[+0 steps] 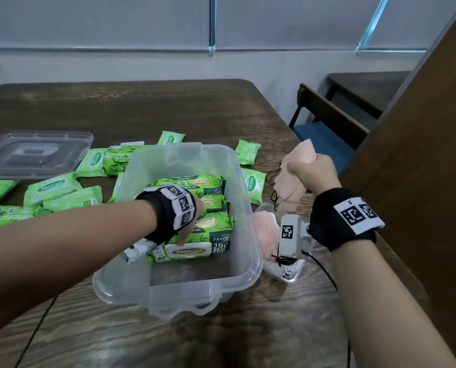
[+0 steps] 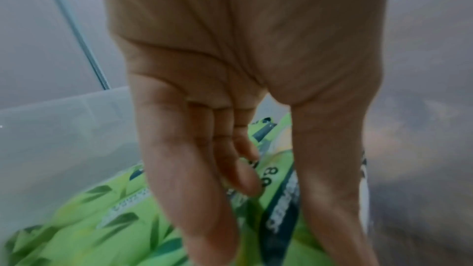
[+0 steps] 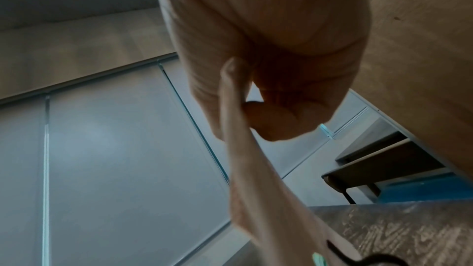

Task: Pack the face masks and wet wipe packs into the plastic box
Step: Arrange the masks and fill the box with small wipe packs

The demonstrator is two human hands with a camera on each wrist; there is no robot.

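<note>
Wipe packs (image 1: 195, 221), seemingly three boxed, under spread left hand (image 2: 230, 128); right hand (image 1: 311, 173) pinches masks (image 1: 296, 171).

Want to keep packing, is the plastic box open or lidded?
Open: the plastic box has no lid on; its clear lid lies on the table behind-left.

The left hand (image 1: 192, 221) hides its fingertips behind its wristband; print on the packs (image 2: 102, 219) under it is blurred.
</note>
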